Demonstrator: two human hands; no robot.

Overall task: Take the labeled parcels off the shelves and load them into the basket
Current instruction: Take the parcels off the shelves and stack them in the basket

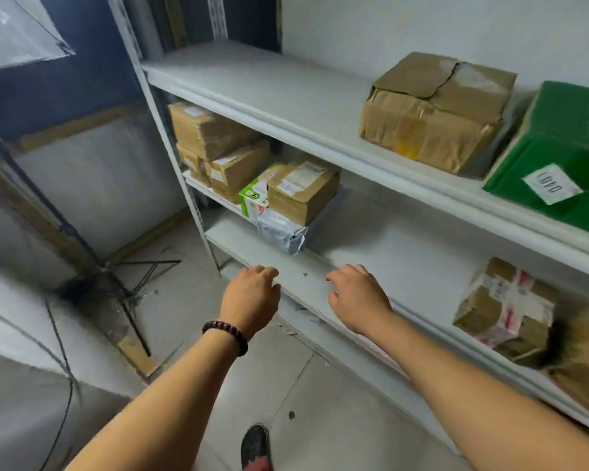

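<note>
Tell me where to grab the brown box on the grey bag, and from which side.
Probably from the middle shelf's open front, gripping the brown box by its left and right faces, one hand each. It lies flat on the grey bag, leaving no gap beneath, and the upper shelf crowds any reach from above.

Matt white shelves point(320, 107); creased cardboard parcels point(436, 110); glossy green box point(565, 137).

Dim, flat, cool indoor light with soft shadows under the shelves point(320, 130); motion blur smears the left and right edges, and wide-angle distortion bends lines.
</note>
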